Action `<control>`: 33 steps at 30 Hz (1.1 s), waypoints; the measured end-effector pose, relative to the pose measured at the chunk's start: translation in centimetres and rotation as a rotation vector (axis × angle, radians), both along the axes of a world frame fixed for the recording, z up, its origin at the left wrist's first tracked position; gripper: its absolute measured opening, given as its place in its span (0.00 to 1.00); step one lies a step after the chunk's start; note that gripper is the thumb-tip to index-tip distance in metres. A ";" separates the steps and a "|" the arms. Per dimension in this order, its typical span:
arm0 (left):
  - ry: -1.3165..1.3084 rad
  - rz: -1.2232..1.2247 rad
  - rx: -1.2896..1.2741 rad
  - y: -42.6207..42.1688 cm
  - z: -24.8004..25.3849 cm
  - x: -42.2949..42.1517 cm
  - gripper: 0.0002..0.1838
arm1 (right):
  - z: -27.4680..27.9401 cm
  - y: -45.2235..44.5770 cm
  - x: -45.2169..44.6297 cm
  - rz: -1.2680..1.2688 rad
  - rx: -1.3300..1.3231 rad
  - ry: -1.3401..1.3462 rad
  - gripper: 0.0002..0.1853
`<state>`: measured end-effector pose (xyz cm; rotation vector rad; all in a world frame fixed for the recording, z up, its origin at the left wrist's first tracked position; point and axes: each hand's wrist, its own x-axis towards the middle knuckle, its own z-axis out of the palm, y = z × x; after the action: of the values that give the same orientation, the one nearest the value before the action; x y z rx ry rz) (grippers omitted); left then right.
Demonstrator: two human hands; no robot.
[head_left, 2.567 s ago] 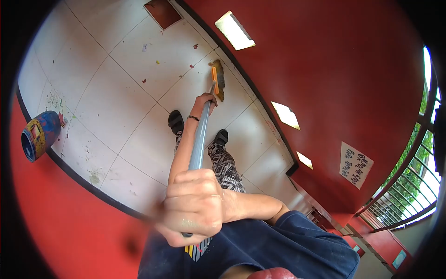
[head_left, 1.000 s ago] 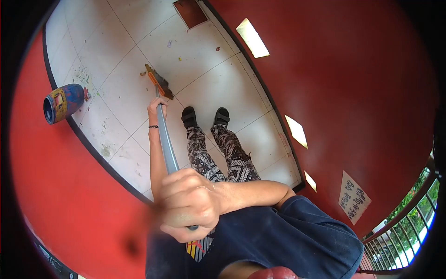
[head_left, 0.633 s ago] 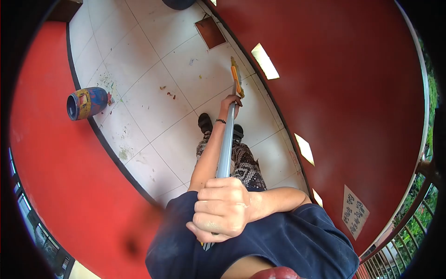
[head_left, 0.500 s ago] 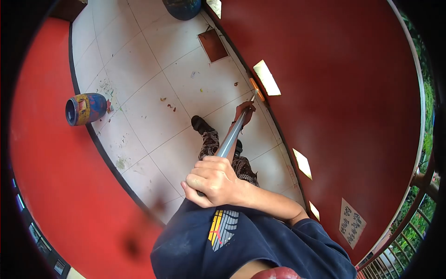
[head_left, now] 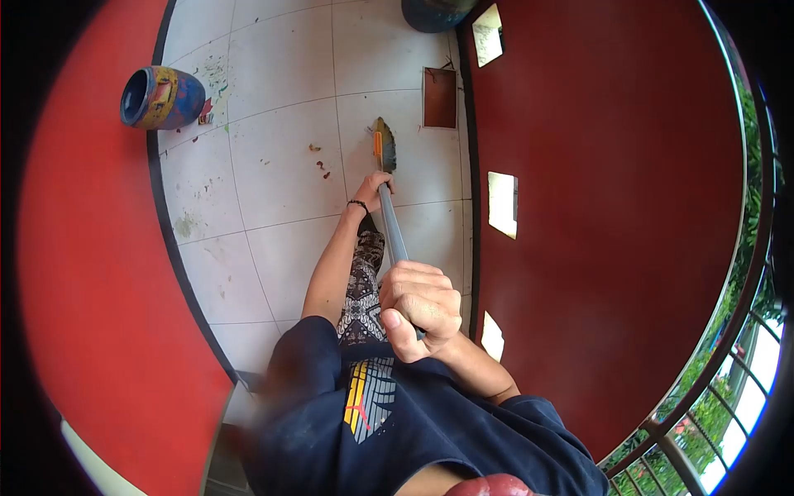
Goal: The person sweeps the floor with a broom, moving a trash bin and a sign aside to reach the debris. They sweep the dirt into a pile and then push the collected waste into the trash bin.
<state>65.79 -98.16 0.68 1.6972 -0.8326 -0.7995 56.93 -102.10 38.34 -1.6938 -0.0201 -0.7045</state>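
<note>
I hold the grey pole of a broom (head_left: 394,227) in both hands. My right hand (head_left: 422,306) is closed round the upper end in front of my chest. Farther down, my left hand (head_left: 377,187), with a dark bracelet at the wrist, is wrapped round the pole near the broom head. An orange part and spread dark bristles make up the broom head (head_left: 387,149), which is at the white tiled floor (head_left: 281,178) beyond my left hand. Several small scraps (head_left: 322,169) lie to the left of the bristles.
A blue paint-smeared barrel (head_left: 169,97) lies at the left wall (head_left: 91,248), and another barrel (head_left: 438,11) is at the far end. Near the dark red right wall (head_left: 612,207) is a brown floor panel (head_left: 439,97). A metal railing (head_left: 686,455) is at lower right.
The broom head has swung left, from the base of the right wall to the middle of the floor, and its bristles now show. My view has shifted. Both hands keep their grip.
</note>
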 end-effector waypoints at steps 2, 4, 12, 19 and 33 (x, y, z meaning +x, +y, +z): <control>-0.093 -0.040 -0.019 1.8 -0.1 3.7 0.07 | 0.1 0.4 2.6 0.024 0.036 -0.010 0.15; -0.132 0.044 0.019 3.0 0.1 6.3 0.06 | 0.0 0.5 4.1 0.027 0.093 -0.037 0.16; -0.215 0.440 0.124 3.2 4.2 7.6 0.03 | 1.6 -5.1 4.5 0.160 0.301 -0.044 0.19; -0.082 0.687 0.226 -0.1 10.9 -0.6 0.07 | 6.2 -18.3 9.3 0.535 0.590 -0.068 0.19; 0.415 1.473 0.599 -1.9 -10.6 -13.5 0.20 | -14.4 -9.8 22.7 0.941 0.725 0.787 0.23</control>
<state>52.28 -100.07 -9.96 1.9465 1.0224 -0.2732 79.62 -111.89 23.96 -0.9701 -0.0046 0.6212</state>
